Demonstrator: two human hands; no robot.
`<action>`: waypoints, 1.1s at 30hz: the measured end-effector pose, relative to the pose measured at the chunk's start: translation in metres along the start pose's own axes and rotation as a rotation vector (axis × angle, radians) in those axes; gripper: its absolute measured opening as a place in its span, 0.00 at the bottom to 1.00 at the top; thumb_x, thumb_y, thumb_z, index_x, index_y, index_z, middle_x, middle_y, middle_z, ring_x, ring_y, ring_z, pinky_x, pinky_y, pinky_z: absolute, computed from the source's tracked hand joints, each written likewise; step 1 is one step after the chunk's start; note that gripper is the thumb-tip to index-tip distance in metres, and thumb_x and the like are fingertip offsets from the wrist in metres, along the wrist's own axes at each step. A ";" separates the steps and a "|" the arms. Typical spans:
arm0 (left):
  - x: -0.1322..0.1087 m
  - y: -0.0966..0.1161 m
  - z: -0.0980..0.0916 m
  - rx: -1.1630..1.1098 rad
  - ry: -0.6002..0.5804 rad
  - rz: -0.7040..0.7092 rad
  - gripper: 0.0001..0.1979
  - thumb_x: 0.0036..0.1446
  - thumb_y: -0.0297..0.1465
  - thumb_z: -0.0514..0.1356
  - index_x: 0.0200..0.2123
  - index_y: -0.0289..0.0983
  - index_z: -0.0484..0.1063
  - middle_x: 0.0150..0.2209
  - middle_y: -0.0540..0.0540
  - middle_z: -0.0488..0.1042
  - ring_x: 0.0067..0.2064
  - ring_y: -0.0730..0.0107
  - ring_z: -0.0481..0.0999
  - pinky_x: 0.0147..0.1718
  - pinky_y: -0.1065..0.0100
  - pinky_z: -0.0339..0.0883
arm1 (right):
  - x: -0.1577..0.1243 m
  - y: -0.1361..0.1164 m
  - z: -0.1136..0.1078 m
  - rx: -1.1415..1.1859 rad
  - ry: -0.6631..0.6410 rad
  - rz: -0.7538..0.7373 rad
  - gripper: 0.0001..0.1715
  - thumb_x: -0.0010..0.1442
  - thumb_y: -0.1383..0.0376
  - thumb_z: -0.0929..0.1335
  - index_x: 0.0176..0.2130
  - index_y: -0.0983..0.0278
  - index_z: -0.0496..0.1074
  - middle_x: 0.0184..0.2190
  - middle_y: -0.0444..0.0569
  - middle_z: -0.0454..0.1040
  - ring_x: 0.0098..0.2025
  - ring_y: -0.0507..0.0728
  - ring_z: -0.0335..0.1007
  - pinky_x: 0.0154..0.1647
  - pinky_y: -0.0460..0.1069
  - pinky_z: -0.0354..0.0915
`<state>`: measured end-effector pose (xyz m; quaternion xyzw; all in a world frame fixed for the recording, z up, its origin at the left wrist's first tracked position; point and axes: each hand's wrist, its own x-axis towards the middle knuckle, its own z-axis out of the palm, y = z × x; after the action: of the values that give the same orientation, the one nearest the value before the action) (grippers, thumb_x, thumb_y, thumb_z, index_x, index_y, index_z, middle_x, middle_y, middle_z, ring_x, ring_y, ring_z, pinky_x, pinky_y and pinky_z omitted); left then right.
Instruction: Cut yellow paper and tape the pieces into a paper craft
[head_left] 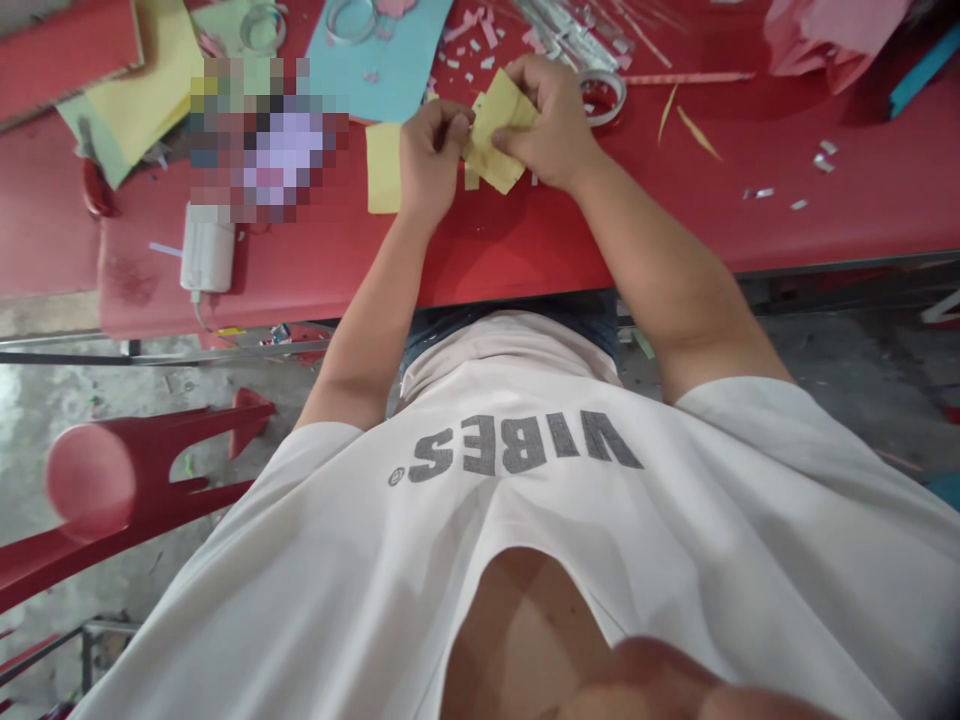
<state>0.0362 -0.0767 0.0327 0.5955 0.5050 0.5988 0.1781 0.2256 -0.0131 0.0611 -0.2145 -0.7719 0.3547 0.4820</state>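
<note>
The folded yellow paper [499, 135] sits at twelve o'clock, pinched in the closed grips of your left hand [431, 160] and right hand [546, 125], seemingly to keep its layers together; the left pinch is partly hidden. A tape roll [601, 97] lies at one o'clock on the red bench [487, 265], a loose yellow sheet [382, 168] at eleven.

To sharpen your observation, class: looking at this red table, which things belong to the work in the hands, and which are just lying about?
In use: left hand and right hand, pinching folded yellow paper.

Probably lying about: loose yellow sheet, tape roll, light blue sheet, white corded device, paper scraps.
</note>
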 end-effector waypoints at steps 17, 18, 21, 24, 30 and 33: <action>-0.007 0.005 -0.001 -0.068 -0.092 -0.057 0.11 0.59 0.23 0.67 0.38 0.47 0.77 0.34 0.55 0.79 0.34 0.73 0.73 0.35 0.61 0.70 | 0.001 0.004 -0.003 -0.043 0.040 -0.011 0.23 0.40 0.85 0.69 0.33 0.63 0.69 0.29 0.36 0.62 0.33 0.51 0.57 0.34 0.47 0.52; -0.007 0.008 -0.001 -0.069 -0.099 -0.061 0.14 0.59 0.19 0.66 0.38 0.46 0.77 0.34 0.54 0.79 0.34 0.74 0.73 0.35 0.62 0.70 | 0.001 0.003 -0.003 -0.035 0.035 -0.014 0.23 0.40 0.85 0.69 0.33 0.63 0.69 0.29 0.36 0.62 0.32 0.51 0.57 0.33 0.47 0.52; -0.008 0.015 -0.002 -0.057 -0.091 -0.081 0.18 0.58 0.12 0.63 0.37 0.43 0.76 0.32 0.54 0.78 0.31 0.76 0.72 0.33 0.64 0.70 | 0.002 0.003 -0.001 0.001 0.039 -0.025 0.23 0.39 0.87 0.69 0.31 0.64 0.67 0.28 0.35 0.61 0.31 0.50 0.55 0.32 0.47 0.50; -0.007 0.019 -0.002 0.002 -0.077 -0.085 0.21 0.59 0.09 0.63 0.36 0.44 0.75 0.32 0.55 0.77 0.30 0.76 0.68 0.34 0.64 0.70 | 0.001 0.003 0.002 0.066 0.032 -0.032 0.23 0.38 0.88 0.68 0.30 0.64 0.68 0.27 0.34 0.63 0.30 0.49 0.55 0.31 0.46 0.49; -0.007 0.028 -0.002 0.031 -0.022 -0.086 0.24 0.59 0.05 0.60 0.40 0.44 0.75 0.36 0.56 0.79 0.34 0.76 0.70 0.37 0.67 0.73 | -0.002 0.010 0.006 0.191 0.020 -0.050 0.21 0.39 0.88 0.69 0.31 0.68 0.72 0.26 0.36 0.66 0.29 0.48 0.57 0.29 0.45 0.50; -0.005 0.028 -0.002 -0.014 -0.007 -0.097 0.25 0.60 0.05 0.61 0.43 0.42 0.75 0.40 0.55 0.81 0.37 0.76 0.74 0.41 0.68 0.75 | -0.003 0.018 0.007 0.234 0.018 -0.038 0.20 0.41 0.87 0.70 0.34 0.70 0.75 0.26 0.36 0.68 0.27 0.48 0.57 0.28 0.45 0.49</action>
<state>0.0465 -0.0932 0.0529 0.5710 0.5286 0.5910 0.2130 0.2206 -0.0061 0.0435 -0.1451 -0.7250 0.4311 0.5172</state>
